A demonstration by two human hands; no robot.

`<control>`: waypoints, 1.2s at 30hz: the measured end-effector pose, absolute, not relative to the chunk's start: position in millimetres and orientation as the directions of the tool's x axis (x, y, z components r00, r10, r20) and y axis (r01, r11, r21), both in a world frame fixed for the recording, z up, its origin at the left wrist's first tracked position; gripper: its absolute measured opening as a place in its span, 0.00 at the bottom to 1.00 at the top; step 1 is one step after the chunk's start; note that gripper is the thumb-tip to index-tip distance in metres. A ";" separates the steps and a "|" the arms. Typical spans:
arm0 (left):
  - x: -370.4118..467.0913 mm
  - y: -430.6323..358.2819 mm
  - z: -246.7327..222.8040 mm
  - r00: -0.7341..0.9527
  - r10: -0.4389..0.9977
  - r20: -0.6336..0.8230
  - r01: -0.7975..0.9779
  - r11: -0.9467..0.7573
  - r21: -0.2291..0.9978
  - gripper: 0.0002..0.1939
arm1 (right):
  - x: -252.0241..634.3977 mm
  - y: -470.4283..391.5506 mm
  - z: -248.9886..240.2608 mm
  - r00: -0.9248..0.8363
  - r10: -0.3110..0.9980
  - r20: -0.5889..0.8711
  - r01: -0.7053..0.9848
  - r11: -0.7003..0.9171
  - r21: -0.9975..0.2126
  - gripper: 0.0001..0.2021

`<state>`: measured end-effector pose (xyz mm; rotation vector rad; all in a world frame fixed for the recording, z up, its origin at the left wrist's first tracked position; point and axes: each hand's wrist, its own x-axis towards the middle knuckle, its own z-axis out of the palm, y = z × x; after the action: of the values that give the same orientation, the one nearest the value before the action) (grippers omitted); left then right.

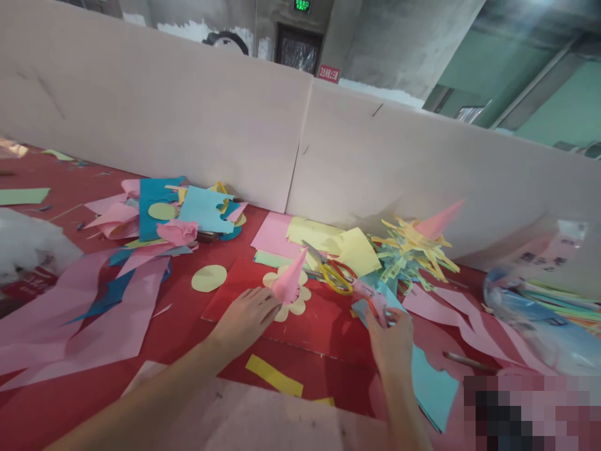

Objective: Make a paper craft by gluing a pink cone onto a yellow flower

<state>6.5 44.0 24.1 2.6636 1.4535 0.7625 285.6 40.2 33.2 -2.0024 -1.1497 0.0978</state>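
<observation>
My left hand [248,316] is closed at the base of a pink paper cone [290,279], which stands on a pale yellow scalloped paper flower [300,302]. Under the flower is a red board [300,332]. To the right, my right hand [390,326] has its fingers pinched round a small pink and orange item [377,305], whose shape is partly hidden. Scissors with yellow handles [339,277] lie between the hands, beyond the board, blades pointing up and left.
Paper scraps and blue sheets [204,210] lie at back left, with a pale yellow disc [209,278] nearer. A fringed paper piece with a pink cone [439,222] stands back right. Plastic bags [530,313] flank both sides; a pale partition [211,125] runs behind.
</observation>
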 end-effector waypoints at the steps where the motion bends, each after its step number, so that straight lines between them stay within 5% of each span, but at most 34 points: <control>1: 6.5 44.2 23.7 0.440 0.797 0.413 0.790 -0.562 0.244 0.13 | 287.6 40.2 33.7 0.589 0.736 0.332 0.694 -0.251 -0.675 0.20; 11: 7.4 44.3 26.1 0.413 0.842 0.347 0.817 -0.511 0.267 0.10 | 306.6 39.2 15.8 0.554 0.695 0.459 0.807 -0.311 -0.502 0.22; 16: 10.4 39.2 28.9 0.348 0.872 0.346 0.871 -0.437 0.225 0.09 | 294.8 38.5 31.5 0.408 0.625 0.665 0.862 -0.023 -0.507 0.16; 25: 11.6 47.5 43.2 0.108 0.890 0.443 0.725 -0.376 0.577 0.13 | 224.4 33.1 18.9 0.042 0.717 0.696 0.787 0.405 -0.465 0.10; 33: 38.9 78.4 81.3 0.042 0.862 0.505 0.549 -0.442 0.709 0.18 | 220.3 32.9 9.2 -0.008 0.778 0.628 0.745 0.423 -0.515 0.11; 36: 44.5 87.5 83.1 0.058 0.857 0.512 0.532 -0.460 0.711 0.11 | 221.6 32.9 7.8 0.006 0.786 0.618 0.743 0.410 -0.529 0.11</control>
<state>44.5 87.5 83.1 2.0098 1.3951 1.3626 221.6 32.9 7.8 -1.3374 -1.7364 0.0577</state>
